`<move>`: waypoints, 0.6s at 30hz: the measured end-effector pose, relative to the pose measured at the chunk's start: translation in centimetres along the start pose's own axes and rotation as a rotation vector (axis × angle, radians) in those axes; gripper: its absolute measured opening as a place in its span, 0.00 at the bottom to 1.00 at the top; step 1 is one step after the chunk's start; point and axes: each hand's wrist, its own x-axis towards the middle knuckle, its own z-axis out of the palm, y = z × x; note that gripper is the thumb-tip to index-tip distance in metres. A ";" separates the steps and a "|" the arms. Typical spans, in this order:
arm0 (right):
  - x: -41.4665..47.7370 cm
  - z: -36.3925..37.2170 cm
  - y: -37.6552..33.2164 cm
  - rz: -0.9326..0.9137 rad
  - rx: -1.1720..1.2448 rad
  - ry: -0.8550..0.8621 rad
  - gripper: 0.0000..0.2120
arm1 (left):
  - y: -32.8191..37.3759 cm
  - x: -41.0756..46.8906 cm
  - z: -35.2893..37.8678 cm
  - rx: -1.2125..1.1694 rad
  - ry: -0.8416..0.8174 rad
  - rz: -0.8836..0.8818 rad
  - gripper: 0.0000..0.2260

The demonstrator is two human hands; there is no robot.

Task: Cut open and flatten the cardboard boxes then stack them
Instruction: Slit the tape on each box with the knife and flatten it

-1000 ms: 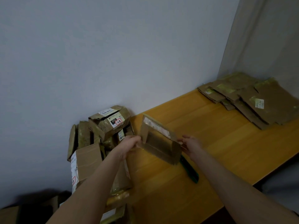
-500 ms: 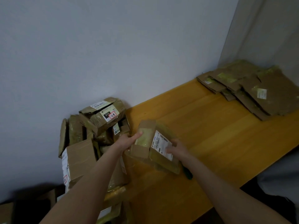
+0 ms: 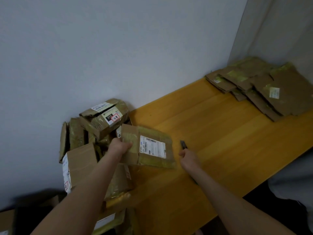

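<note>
A small taped cardboard box [image 3: 152, 146] with a white shipping label lies on the yellow wooden table [image 3: 211, 136]. My left hand [image 3: 118, 147] grips its left end, thumb on top. To its right, my right hand [image 3: 188, 157] grips a box cutter [image 3: 183, 145], whose dark tip points away from me, clear of the box. A pile of unopened boxes [image 3: 94, 131] leans against the wall on the left. Flattened cardboard [image 3: 264, 89] is stacked in the far right corner.
Grey walls close off the back and right side of the table. More boxes [image 3: 111, 219] lie below the table's near left end. The table's front edge runs diagonally at the lower right, with a dark gap and grey fabric [image 3: 294, 189] beyond it.
The box has been turned label-up and laid on the table. My right hand let go of it and picked up the box cutter that lay on the table behind it.
</note>
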 end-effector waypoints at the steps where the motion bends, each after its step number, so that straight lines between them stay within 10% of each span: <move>1: -0.1 0.2 0.3 0.014 -0.030 -0.002 0.13 | -0.4 -0.5 1.1 -0.015 -0.019 -0.031 0.19; 18: 0.4 0.0 2.0 -0.257 -0.434 0.159 0.28 | -5.4 -0.8 8.7 0.571 0.147 0.205 0.31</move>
